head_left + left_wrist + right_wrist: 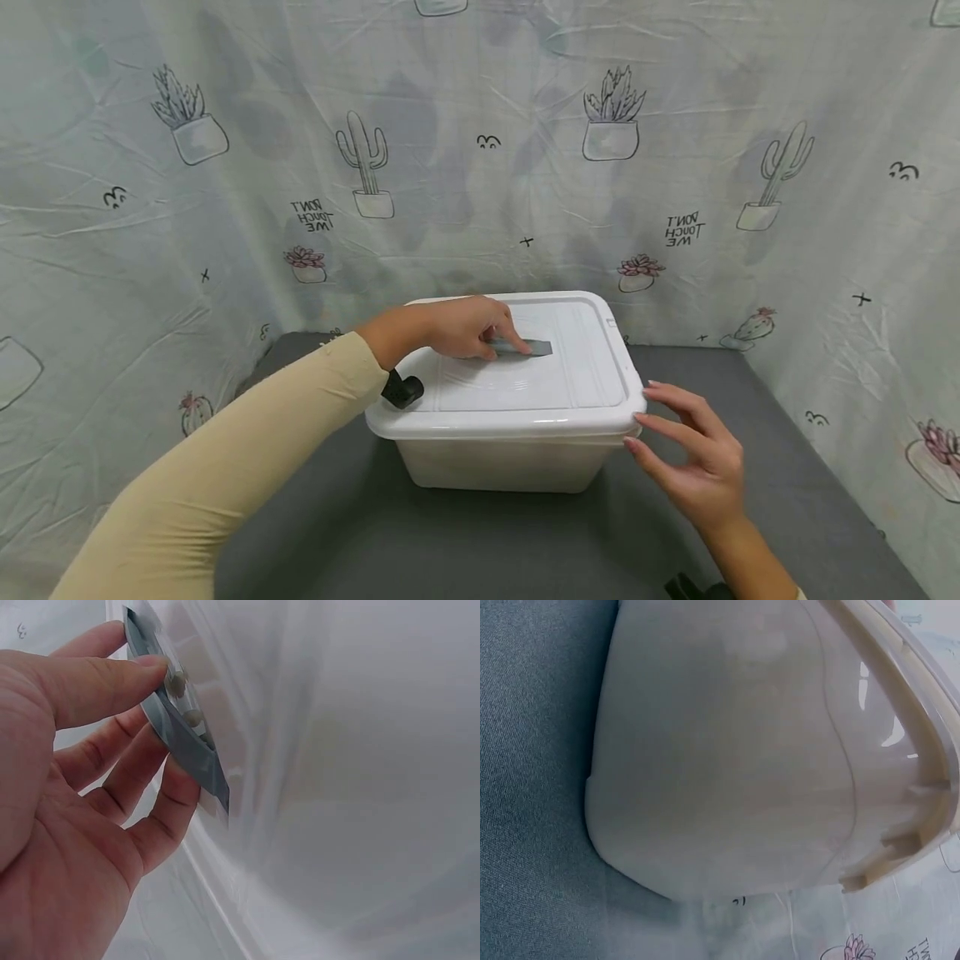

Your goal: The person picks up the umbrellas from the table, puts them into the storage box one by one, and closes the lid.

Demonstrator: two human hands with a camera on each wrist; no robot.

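Note:
A white plastic storage box (502, 462) stands on the table, its white lid (592, 367) lying over the top. My left hand (468, 325) reaches across the lid and holds the grey lid handle (538, 347). In the left wrist view, the thumb is on one side of that blue-grey handle (187, 742) and the fingers are on the other. My right hand (701, 458) is at the box's front right corner, its spread fingertips right at the lid's rim and the thumb lower. The right wrist view shows the box wall (727, 750) and its overhanging rim (930, 750).
The dark grey tabletop (450, 550) extends around the box. Behind and at both sides hangs a pale curtain (480, 192) printed with cacti and potted plants. A black wrist device (402, 390) on my left arm is close over the lid's left front.

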